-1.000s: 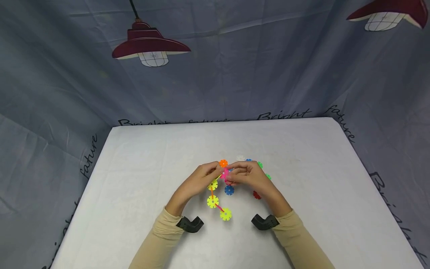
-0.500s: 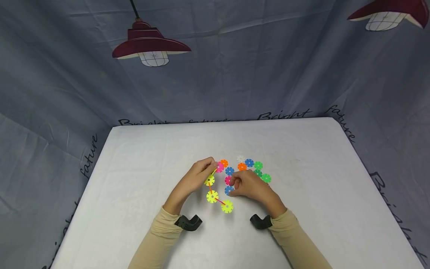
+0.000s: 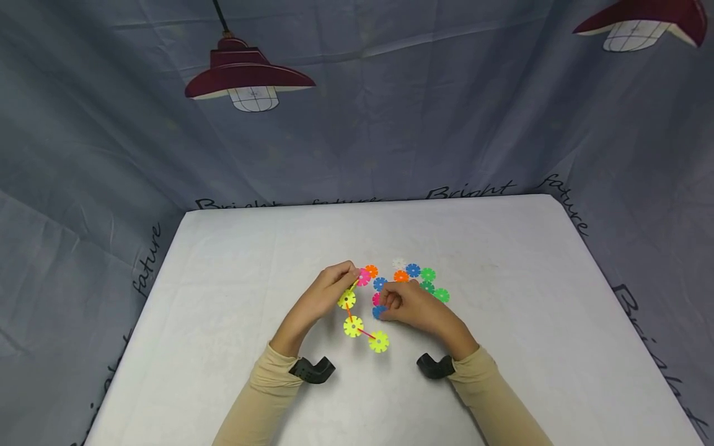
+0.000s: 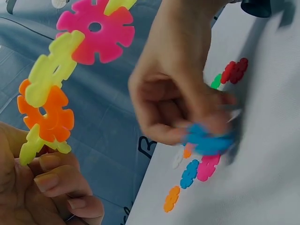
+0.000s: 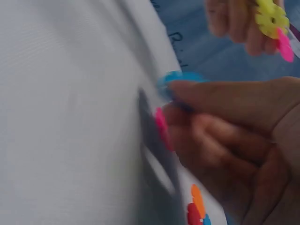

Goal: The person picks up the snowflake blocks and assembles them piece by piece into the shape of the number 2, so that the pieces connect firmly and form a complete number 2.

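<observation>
In the head view my left hand [image 3: 322, 294] grips a chain of interlocked, notched plastic discs. Yellow discs [image 3: 353, 326] alternate with orange and pink ones, and the chain hangs toward the front. A pink disc [image 3: 363, 277] shows at the left fingertips. Seen from the left wrist, a large pink disc [image 4: 93, 44] sits high on the chain, with an orange disc [image 4: 56, 124] nearer the fingers. My right hand [image 3: 418, 305] pinches a blue disc [image 4: 208, 140] between thumb and forefinger, close over the table. That blue disc [image 5: 180, 79] looks blurred from the right wrist.
Loose discs lie on the white table [image 3: 268, 248] beyond and beside the right hand: orange [image 3: 401, 277], blue [image 3: 413, 270], white [image 3: 399, 264] and several green [image 3: 427, 274]. A red disc [image 4: 236, 70] shows in the left wrist view. Grey curtain [image 3: 362, 124] stands behind.
My hands have parted from their meeting point. The left moved slightly left with the chain, now including the pink disc; the right came down to the blue disc and took hold of it.
</observation>
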